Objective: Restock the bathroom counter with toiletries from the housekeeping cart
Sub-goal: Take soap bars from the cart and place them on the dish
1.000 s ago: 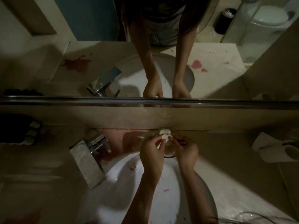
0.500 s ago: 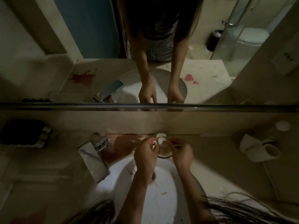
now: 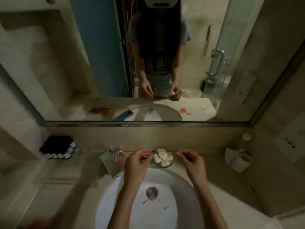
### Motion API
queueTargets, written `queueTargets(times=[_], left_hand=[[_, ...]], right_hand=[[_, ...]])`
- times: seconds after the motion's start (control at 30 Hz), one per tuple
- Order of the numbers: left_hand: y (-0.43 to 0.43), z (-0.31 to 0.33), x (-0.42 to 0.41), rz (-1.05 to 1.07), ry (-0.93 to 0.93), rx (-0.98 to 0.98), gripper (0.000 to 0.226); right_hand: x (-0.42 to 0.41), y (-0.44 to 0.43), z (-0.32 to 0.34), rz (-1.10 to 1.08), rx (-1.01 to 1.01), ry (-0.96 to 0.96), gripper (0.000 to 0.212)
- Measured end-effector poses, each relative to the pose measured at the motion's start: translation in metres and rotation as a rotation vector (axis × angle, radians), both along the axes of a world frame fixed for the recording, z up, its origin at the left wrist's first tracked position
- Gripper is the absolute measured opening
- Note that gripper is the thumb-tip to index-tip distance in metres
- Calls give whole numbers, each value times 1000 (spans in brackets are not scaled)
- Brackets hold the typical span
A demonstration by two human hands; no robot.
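There is one view only, from a wide-angle camera on the person's head, looking steeply down and forward over the sink (image 3: 115, 195) toward the wall. It sits close above the counter (image 3: 214, 171), with the mirror (image 3: 82, 63) filling the upper half. The mirror throws back the same counter and basin from the far side, and shows the headset (image 3: 160, 1) itself at top centre.

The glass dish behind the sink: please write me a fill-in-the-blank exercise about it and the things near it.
1. The glass dish holds round white ____.
2. The dish sits between the left hand and the ____ hand.
3. The faucet stands to the ____ of the dish.
4. The dark small bottles stand at the counter's far ____ side.

Missing: cotton pads; right; left; left
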State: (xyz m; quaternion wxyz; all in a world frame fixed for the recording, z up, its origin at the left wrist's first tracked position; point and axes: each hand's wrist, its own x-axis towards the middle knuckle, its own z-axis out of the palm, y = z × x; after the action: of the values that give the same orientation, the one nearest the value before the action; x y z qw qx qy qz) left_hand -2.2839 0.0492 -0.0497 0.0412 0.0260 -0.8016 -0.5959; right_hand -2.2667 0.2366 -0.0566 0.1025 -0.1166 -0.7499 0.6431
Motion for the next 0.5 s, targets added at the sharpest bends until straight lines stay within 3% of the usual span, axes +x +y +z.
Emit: queueTargets(times=[0.27, 0.5], left_hand=[[-24, 20, 74, -31, 29, 112, 17], [-41, 25, 126, 34, 35, -64, 28]], right_hand=[[75, 1, 42, 19, -150, 152, 8], [110, -20, 44, 116, -22, 93, 7]])
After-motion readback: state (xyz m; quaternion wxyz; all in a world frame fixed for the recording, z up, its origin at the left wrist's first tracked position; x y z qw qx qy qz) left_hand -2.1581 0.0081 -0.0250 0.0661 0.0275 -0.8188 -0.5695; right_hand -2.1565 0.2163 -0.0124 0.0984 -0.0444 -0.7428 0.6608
